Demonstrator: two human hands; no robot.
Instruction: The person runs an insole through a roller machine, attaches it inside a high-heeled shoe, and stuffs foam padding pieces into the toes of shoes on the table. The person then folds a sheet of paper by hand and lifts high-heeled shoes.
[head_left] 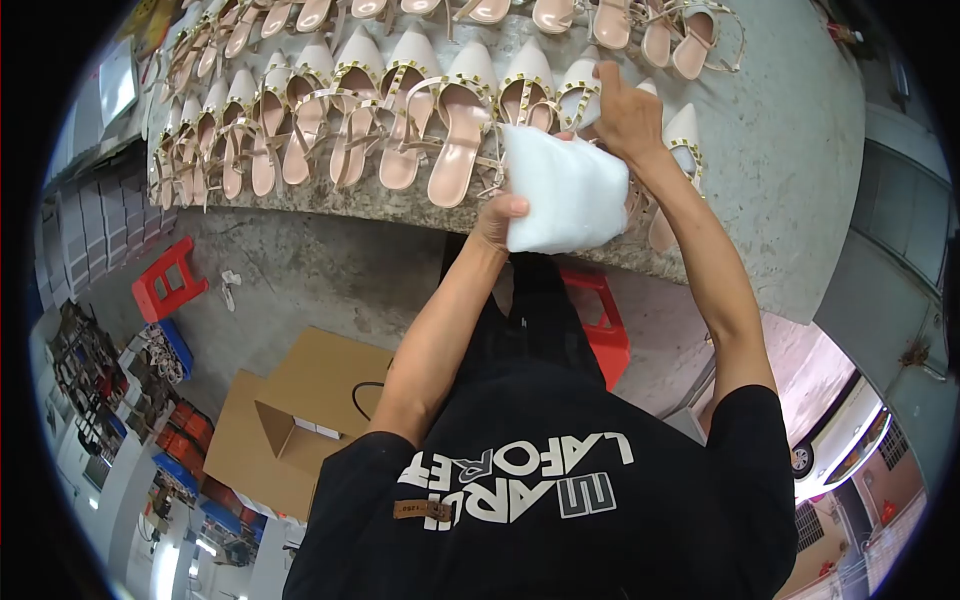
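Observation:
My left hand (pixel 497 220) grips a thick stack of white foam sheets (pixel 565 195), the thumb on its near left side, and holds it over the table's front edge. Just beyond the stack, my right hand (pixel 630 115) is over a pointed, studded sandal (pixel 580 88) in the front row. Its fingers are curled at the toe part, and what they hold, if anything, is hidden. Something white shows inside that toe. To the left stands a beige studded sandal (pixel 462 140) with a pinkish insole. Another sandal (pixel 682 140) lies partly behind my right forearm.
Rows of similar sandals (pixel 350 125) cover the grey table (pixel 770 130). Below are a red stool (pixel 170 280) on the left, another red stool (pixel 605 335) by my legs, and an open cardboard box (pixel 330 385). White boxes (pixel 95 230) are stacked at far left.

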